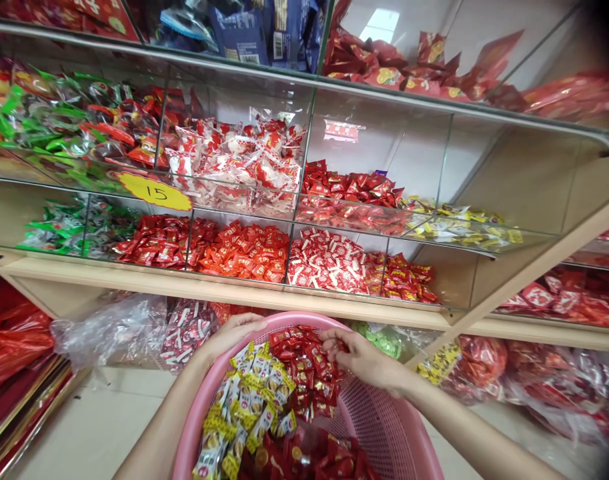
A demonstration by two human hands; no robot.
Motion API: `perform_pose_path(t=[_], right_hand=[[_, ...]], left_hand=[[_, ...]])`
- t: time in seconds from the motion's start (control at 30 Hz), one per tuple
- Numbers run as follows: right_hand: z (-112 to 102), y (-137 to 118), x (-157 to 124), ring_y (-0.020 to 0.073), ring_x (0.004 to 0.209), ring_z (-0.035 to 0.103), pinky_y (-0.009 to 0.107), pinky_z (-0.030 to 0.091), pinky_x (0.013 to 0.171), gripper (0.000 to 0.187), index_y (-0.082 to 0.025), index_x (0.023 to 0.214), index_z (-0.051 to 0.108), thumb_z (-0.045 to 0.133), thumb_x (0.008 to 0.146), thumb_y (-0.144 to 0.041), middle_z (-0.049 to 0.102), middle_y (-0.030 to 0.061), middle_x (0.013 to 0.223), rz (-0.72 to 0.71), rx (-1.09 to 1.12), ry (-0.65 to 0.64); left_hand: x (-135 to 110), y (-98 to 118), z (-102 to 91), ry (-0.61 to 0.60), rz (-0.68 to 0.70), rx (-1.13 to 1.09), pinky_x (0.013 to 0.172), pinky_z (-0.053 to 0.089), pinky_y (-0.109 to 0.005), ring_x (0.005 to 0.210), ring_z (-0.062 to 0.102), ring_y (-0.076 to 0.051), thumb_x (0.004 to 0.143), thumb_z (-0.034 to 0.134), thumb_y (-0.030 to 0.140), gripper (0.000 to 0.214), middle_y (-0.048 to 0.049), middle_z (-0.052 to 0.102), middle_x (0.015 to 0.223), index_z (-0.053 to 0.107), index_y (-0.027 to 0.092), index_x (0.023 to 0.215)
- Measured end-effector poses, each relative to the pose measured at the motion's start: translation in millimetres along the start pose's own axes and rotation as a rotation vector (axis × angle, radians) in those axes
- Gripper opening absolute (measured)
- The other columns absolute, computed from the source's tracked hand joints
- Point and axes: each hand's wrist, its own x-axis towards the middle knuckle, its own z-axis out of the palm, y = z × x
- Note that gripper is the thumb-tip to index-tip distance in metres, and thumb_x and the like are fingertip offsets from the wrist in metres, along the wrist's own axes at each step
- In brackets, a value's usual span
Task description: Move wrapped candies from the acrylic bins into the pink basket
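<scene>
A pink plastic basket point(187, 427) fills the lower middle of the view, tilted toward me. My left hand point(240, 331) wraps over its far left rim. Inside, my right hand point(357, 358) has its fingers curled around some red-wrapped candies point(309, 367) at the top of a small heap. Left of that heap lie yellow-and-white wrapped candies point(251, 400). Larger dark red packets point(309, 457) rest at the near side of the basket. The slotted inner wall shows on the right.
Glass-fronted shelves point(224, 273) of sorted candies stand before me, with a yellow price tag point(155, 192) reading 15. Under the lowest shelf are clear plastic bags point(119, 327) and bagged candies point(549, 380). Red bags point(14, 333) sit at the left above a pale tiled floor point(114, 407).
</scene>
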Motion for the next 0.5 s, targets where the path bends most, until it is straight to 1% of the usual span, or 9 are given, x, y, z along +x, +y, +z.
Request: perform_pose_path(t=[0.03,0.1,0.17,0.2,0.27,0.33,0.4,0.5], right_hand=[[-0.1,-4.1,-0.2,0.0124,0.079,0.054,0.028,0.045,0.073,0.035,-0.016,0.109,0.047,0.039,0.076,-0.009,0.056,0.0047,0.093,-0.077,-0.086,0.023],[3.3,-12.6,0.6,0.0156,0.096,0.051,0.034,0.041,0.086,0.043,-0.017,0.116,0.044,0.036,0.076,-0.006,0.054,0.0074,0.105,-0.264,-0.306,0.067],[10.0,-19.8,3.3,0.0160,0.113,0.041,0.035,0.034,0.095,0.057,-0.021,0.126,0.036,0.032,0.074,0.000,0.044,0.0072,0.123,-0.420,-0.513,0.063],[14.0,-22.3,5.2,0.0151,0.118,0.035,0.034,0.031,0.098,0.063,-0.023,0.130,0.030,0.030,0.072,0.002,0.038,0.0060,0.130,-0.471,-0.595,0.032],[22.2,-24.6,10.2,0.0134,0.124,0.028,0.033,0.027,0.102,0.069,-0.026,0.135,0.020,0.027,0.073,0.004,0.030,0.0041,0.136,-0.531,-0.717,-0.042],[29.5,-23.3,16.1,0.0136,0.126,0.023,0.035,0.022,0.105,0.066,-0.025,0.136,0.015,0.027,0.077,0.002,0.029,0.0043,0.138,-0.588,-0.818,-0.093],[35.3,-19.0,22.3,0.0146,0.127,0.022,0.037,0.019,0.106,0.062,-0.024,0.137,0.014,0.028,0.081,-0.001,0.030,0.0055,0.137,-0.632,-0.899,-0.118],[40.4,-11.0,30.4,0.0156,0.128,0.020,0.039,0.018,0.106,0.060,-0.024,0.137,0.014,0.030,0.083,-0.004,0.030,0.0063,0.138,-0.653,-0.969,-0.124]], left_hand=[[0.4,-0.5,0.0,-0.003,0.004,-0.001,0.080,0.038,-0.027,0.089,0.053,-0.022,0.067,0.057,0.043,0.035,-0.0045,0.063,0.088,0.063,0.014,0.086],[1.4,-1.9,-0.2,-0.003,0.012,-0.008,0.081,0.038,-0.027,0.090,0.053,-0.022,0.067,0.058,0.043,0.036,-0.0048,0.063,0.090,0.063,0.014,0.086],[2.3,-3.6,-0.3,-0.004,0.012,-0.014,0.081,0.038,-0.028,0.091,0.054,-0.022,0.067,0.058,0.043,0.036,-0.0052,0.063,0.092,0.063,0.014,0.087],[2.6,-4.3,-0.3,-0.004,0.014,-0.014,0.081,0.038,-0.027,0.091,0.054,-0.022,0.067,0.058,0.043,0.036,-0.0052,0.063,0.092,0.063,0.014,0.088],[2.8,-5.3,-0.5,-0.008,0.032,-0.011,0.081,0.038,-0.027,0.090,0.054,-0.022,0.067,0.057,0.043,0.035,-0.0051,0.064,0.091,0.064,0.014,0.087],[2.7,-6.0,-0.8,-0.010,0.051,-0.009,0.082,0.038,-0.028,0.090,0.054,-0.022,0.068,0.057,0.043,0.035,-0.0049,0.064,0.090,0.064,0.014,0.087],[2.6,-6.7,-1.2,-0.012,0.054,-0.011,0.082,0.038,-0.028,0.090,0.054,-0.022,0.069,0.056,0.042,0.035,-0.0050,0.064,0.091,0.063,0.014,0.088],[3.2,-7.9,-1.4,-0.010,0.049,-0.018,0.082,0.038,-0.027,0.089,0.054,-0.021,0.069,0.057,0.041,0.034,-0.0047,0.064,0.089,0.063,0.014,0.088]])
